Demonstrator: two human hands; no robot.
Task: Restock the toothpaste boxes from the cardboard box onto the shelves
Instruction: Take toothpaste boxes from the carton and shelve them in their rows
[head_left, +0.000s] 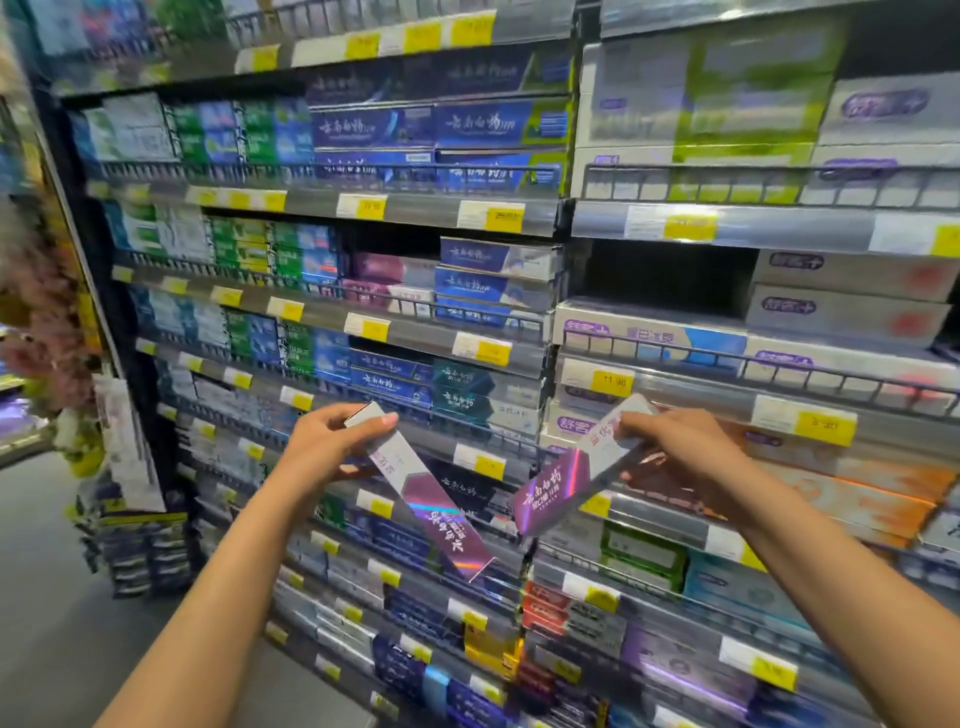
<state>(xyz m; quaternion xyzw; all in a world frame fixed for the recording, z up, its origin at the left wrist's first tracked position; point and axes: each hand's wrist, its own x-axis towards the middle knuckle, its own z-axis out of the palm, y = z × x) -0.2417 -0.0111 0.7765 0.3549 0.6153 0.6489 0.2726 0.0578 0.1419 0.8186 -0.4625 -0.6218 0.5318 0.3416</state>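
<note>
One long purple-and-silver toothpaste box (431, 499) was gripped at its upper end by my left hand (327, 441), a second such box (563, 486) pinched in my right hand (675, 447), both near the wire-railed shelves (415, 210) but, I judged, not yet placed; the cardboard box was out of view. Both read 云南白药; a yellow price tag (612, 383) to the right ended 1.90.

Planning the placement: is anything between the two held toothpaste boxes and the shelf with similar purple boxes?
Only the wire rail along that shelf's front edge; the space above the stocked purple boxes looks free. Left hand and right hand hold the left box and right box in open air below.
</note>
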